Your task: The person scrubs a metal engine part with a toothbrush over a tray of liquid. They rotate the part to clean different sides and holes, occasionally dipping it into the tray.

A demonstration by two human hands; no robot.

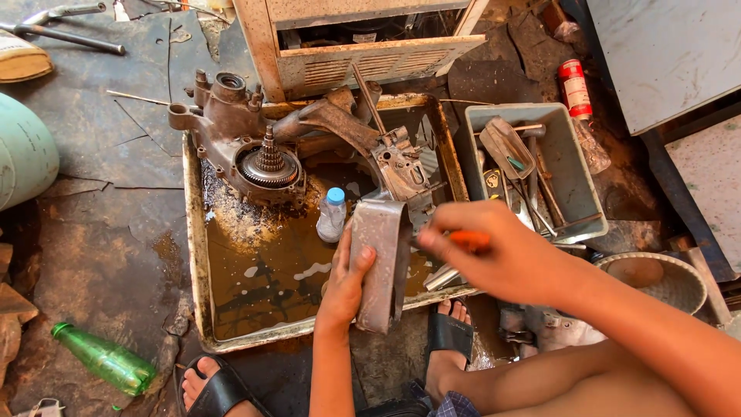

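Over a shallow metal tray [197,255] of brown liquid lying on the dark, grimy floor [108,232], the left hand [347,282] is gripping a curved metal cover [384,262]; the right hand [494,251] is closing on an orange-handled tool [469,240].

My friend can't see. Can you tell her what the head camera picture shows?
A person's left hand holds a curved grey metal cover over a metal tray of brown liquid, while the right hand works at it with an orange-handled tool. A greasy engine part and a small plastic bottle sit in the tray.
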